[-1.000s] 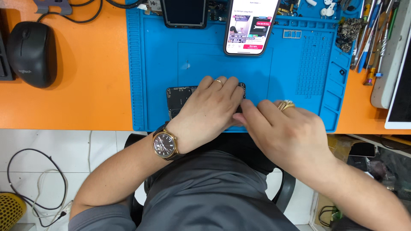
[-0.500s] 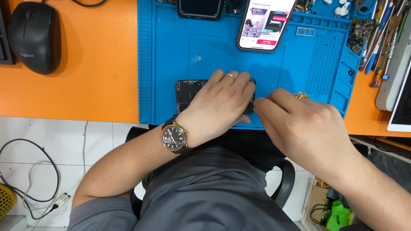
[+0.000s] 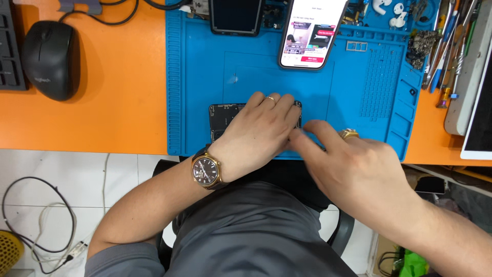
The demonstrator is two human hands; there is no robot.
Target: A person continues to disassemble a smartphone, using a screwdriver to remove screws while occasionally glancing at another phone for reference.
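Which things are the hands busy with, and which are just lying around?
Busy with:
- left hand resting on the dark opened phone body
- right hand touching beside it
- blue rubber work mat

Lying around:
- black computer mouse
- lit white smartphone
- dark-screened phone

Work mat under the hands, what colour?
Blue. The work mat lies on an orange desk; the head view shows it best.

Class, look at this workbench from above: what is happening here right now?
A person seated at an orange desk is working on an opened phone that lies on a blue repair mat. The left hand, with a wristwatch on its wrist, lies flat over the device. The right hand reaches to its right edge with the fingertips. A lit smartphone lies further up the mat, and a black mouse sits to the left.
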